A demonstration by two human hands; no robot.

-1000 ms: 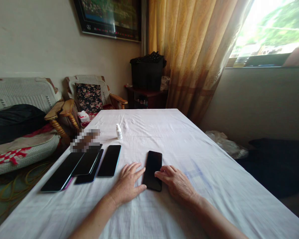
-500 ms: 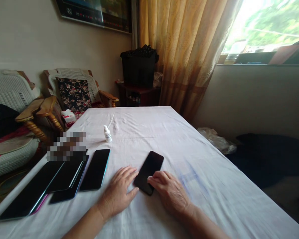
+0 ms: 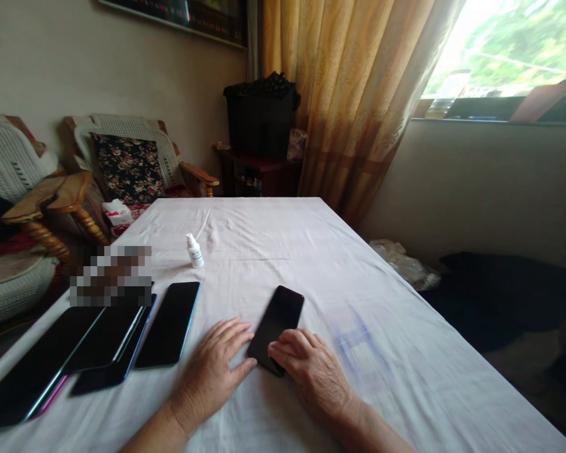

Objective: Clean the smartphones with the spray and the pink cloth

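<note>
A black phone (image 3: pixel 277 324) lies face up and slanted on the white tablecloth (image 3: pixel 283 251). My left hand (image 3: pixel 214 371) rests flat beside its near left corner, fingers spread, thumb close to the phone's edge. My right hand (image 3: pixel 311 371) lies on the cloth with its fingers curled, and the fingertips press on the phone's near end. Neither hand lifts the phone off the table.
Several dark phones and a tablet (image 3: pixel 104 343) lie in a row at the left edge. A small white spray bottle (image 3: pixel 194 250) stands further back. Wooden armchairs (image 3: pixel 122 170) stand to the left, a curtain (image 3: pixel 353 94) and a window wall to the right.
The black phone has turned from straight to slanted, its far end swung right. Both hands stayed at its near end, and the view shifted right and down.
</note>
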